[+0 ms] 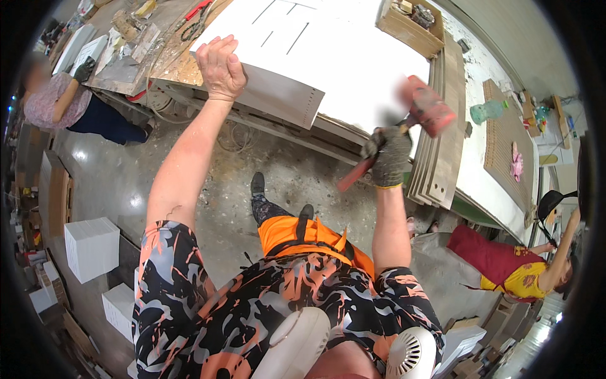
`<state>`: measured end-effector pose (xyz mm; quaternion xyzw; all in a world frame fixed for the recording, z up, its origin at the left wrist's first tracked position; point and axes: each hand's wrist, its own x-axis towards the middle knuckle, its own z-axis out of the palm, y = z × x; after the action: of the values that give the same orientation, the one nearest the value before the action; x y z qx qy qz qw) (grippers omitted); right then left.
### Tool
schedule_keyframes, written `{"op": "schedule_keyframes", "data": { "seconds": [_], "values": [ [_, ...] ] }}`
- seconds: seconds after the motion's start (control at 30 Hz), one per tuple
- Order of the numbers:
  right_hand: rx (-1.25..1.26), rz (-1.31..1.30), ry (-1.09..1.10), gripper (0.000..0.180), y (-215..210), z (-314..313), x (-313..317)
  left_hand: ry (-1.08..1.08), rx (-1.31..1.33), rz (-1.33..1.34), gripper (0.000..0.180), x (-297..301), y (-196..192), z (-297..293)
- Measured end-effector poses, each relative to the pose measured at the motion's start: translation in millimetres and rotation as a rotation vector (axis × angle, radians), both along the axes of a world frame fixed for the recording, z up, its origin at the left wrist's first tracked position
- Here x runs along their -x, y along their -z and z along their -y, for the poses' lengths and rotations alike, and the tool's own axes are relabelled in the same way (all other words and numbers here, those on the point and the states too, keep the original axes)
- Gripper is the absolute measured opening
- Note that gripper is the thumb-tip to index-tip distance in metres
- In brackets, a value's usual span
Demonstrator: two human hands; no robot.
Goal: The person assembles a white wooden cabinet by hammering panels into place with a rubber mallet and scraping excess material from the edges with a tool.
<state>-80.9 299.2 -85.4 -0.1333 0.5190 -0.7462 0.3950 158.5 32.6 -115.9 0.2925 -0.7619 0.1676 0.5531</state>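
My left hand (221,68) is bare. Its fingers are curled over the left end of a white panel (278,95) with a row of small holes near its other end. This panel stands along the near edge of a white board surface (360,47) marked with dark slots. My right hand (390,158), in a dark knit glove with a yellow cuff, is wrapped round the handle of a red mallet (432,106). The mallet's scuffed head is raised to the upper right of that hand and is smeared by motion.
An open cardboard box (413,28) of metal parts sits at the far side. Stacked brown boards (442,126) stand to the right, with a green bottle (488,112) beyond. One person (69,101) is at the left, another (517,268) at the right. White stacks (92,249) stand behind left.
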Motion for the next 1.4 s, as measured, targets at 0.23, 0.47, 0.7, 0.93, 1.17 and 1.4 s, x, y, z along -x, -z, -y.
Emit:
{"op": "schedule_keyframes", "data": {
  "seconds": [0.23, 0.47, 0.7, 0.93, 1.17, 1.4],
  "values": [
    [0.003, -0.070, -0.135, 0.011, 24.8, -17.5, -39.7, 0.031, 0.020, -0.042, 0.028, 4.4, -0.5, 2.2],
    [-0.103, -0.255, -0.110, 0.020, 20.5, -10.2, -62.1, 0.024, 0.027, -0.051, 0.029, 3.2, -1.2, 0.2],
    [-0.118, -0.244, -0.112, 0.016, 20.8, 6.8, -79.5, 0.004, 0.021, -0.011, 0.032, 3.0, -2.3, -1.7],
    [-0.139, -0.304, -0.164, 0.013, 16.0, 11.0, -80.1, -0.003, 0.028, -0.016, 0.031, 3.2, -3.3, -1.1],
    [-0.140, -0.307, -0.205, 0.015, 14.8, 12.3, -76.9, 0.005, 0.009, -0.018, 0.031, 2.5, -3.8, -3.5],
    [-0.147, -0.308, -0.187, 0.019, 19.5, 12.6, -77.6, -0.004, 0.014, -0.006, 0.033, 3.8, -3.1, -1.5]
  ]
}}
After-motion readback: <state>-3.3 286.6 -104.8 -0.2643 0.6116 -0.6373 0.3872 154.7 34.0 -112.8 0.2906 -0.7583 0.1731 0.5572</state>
